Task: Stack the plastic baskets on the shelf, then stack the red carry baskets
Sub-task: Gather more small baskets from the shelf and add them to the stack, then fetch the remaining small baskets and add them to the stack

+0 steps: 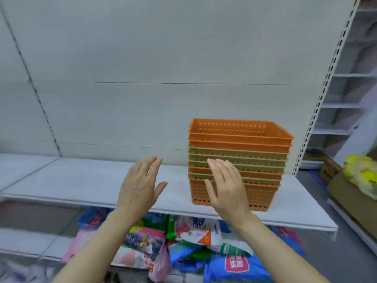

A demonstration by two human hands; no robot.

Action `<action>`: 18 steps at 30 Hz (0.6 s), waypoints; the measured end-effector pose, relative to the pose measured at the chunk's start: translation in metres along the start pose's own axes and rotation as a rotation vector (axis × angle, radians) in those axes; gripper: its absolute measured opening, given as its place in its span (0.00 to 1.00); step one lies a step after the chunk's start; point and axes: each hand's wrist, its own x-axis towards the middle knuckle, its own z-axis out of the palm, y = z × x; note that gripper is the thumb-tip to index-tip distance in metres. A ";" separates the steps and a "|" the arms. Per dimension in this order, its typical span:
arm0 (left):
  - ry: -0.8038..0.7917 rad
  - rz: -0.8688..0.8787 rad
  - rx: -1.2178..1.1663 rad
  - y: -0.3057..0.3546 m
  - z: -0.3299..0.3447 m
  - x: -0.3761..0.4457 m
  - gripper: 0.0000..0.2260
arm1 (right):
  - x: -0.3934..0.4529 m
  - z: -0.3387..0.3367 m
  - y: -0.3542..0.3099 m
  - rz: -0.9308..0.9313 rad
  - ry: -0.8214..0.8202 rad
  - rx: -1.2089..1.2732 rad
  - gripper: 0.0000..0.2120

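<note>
White shelf bears nested orange and olive perforated baskets; hands empty.

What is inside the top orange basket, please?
The top orange basket shows only its perforated back wall; nothing rises above the rim. Its floor is hidden by the front rim.

Our right hand covers part of the basket stack. The shelf hides the bags behind it. Bag print is unreadable.

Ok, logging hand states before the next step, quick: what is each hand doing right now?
Left hand: open, empty.
Right hand: open, empty, in front of the basket stack.
</note>
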 end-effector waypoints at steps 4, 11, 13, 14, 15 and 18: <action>-0.098 -0.068 0.042 -0.044 -0.013 -0.041 0.30 | -0.010 0.023 -0.044 -0.027 -0.072 0.061 0.21; -0.170 -0.170 0.099 -0.137 -0.044 -0.115 0.27 | 0.001 0.060 -0.148 -0.093 -0.107 0.194 0.20; -0.184 -0.204 0.102 -0.166 -0.054 -0.136 0.28 | 0.005 0.075 -0.183 -0.102 -0.131 0.215 0.20; -0.191 -0.221 0.109 -0.179 -0.060 -0.147 0.29 | 0.008 0.083 -0.201 -0.106 -0.145 0.229 0.19; -0.195 -0.233 0.120 -0.194 -0.066 -0.158 0.29 | 0.010 0.091 -0.220 -0.112 -0.158 0.244 0.19; -0.209 -0.257 0.149 -0.242 -0.082 -0.190 0.29 | 0.018 0.112 -0.278 -0.116 -0.201 0.290 0.19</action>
